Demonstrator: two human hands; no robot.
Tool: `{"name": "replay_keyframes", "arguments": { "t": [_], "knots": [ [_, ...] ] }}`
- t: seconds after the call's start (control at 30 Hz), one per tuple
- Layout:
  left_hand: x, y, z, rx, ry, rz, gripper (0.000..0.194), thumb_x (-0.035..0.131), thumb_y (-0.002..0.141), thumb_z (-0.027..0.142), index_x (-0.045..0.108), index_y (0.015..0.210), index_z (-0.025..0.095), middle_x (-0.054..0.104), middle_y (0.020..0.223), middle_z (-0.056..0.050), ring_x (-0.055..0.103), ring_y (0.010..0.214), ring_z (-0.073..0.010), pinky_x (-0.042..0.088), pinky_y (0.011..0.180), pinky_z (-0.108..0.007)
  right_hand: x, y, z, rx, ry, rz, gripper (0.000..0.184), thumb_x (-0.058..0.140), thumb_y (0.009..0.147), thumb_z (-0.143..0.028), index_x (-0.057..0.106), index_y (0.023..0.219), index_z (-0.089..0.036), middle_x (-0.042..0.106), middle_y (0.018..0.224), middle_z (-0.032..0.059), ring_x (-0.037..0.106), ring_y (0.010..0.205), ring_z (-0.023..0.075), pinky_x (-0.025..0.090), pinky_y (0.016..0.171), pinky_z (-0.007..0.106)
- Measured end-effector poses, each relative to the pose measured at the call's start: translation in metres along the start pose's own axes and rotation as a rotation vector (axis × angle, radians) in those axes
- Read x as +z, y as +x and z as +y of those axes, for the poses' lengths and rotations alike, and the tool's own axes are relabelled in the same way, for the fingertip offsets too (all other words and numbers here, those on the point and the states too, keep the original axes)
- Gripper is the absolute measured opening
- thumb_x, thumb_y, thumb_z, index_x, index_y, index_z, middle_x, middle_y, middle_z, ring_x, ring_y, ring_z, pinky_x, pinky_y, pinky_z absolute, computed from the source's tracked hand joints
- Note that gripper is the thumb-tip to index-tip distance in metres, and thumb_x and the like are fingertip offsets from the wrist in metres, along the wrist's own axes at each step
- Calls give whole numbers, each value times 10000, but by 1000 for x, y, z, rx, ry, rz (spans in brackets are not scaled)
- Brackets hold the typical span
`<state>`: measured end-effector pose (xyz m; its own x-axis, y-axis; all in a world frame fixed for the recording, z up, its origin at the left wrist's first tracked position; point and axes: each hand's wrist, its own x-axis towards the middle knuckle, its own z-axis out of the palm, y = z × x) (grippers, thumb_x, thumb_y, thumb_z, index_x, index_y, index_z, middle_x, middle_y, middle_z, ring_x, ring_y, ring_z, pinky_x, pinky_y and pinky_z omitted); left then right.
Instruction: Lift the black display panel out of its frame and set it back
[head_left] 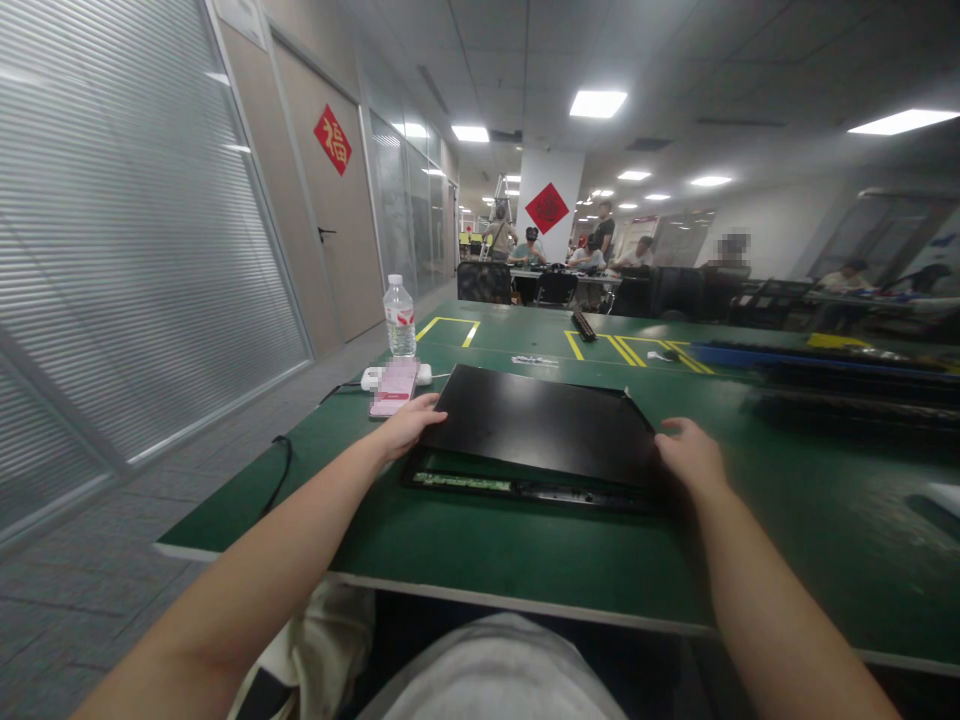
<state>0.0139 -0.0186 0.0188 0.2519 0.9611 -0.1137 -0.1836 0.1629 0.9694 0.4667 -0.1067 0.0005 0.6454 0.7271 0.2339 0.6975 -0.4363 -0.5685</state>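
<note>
A flat black glossy panel (540,415), which looks like a display screen, lies slightly askew over a shallow black frame (585,496). Along the near side of the frame a strip of green circuit board (461,483) shows. My left hand (405,428) grips the panel's left edge, thumb on top and the other fingers partly beneath. At the opposite side, my right hand (694,455) is closed at the panel's right edge, its thumb against the rim; the lower fingers are hidden. The frame's far right corner sticks out past the panel.
On the green table (487,548), a phone (394,388), a white power strip (371,378) and a water bottle (400,318) stand beyond my left hand. A black ribbed strip (583,325) lies at the back. Long dark parts (862,395) are stacked right. People work farther off.
</note>
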Motion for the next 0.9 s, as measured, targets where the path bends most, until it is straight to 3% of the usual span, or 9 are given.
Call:
{"name": "replay_keyframes", "arguments": {
  "t": [0.3,0.9],
  "knots": [
    [2,-1,1,-10,7,19,494,772,676,44,624,1131,168,780,892,-69,754,764,-224,598,663,-296,-2,-1,-2,15,-9,-13,406,601,740,-304,717,1114,-199,732,905,109,680,869,283,511,785,384],
    [3,-3,1,-1,10,17,478,757,693,41,614,1128,181,774,884,-63,751,759,-221,600,675,-300,-3,2,1,9,-44,-28,363,611,718,-303,746,1044,-217,746,912,100,680,866,284,497,740,369]
  ]
}}
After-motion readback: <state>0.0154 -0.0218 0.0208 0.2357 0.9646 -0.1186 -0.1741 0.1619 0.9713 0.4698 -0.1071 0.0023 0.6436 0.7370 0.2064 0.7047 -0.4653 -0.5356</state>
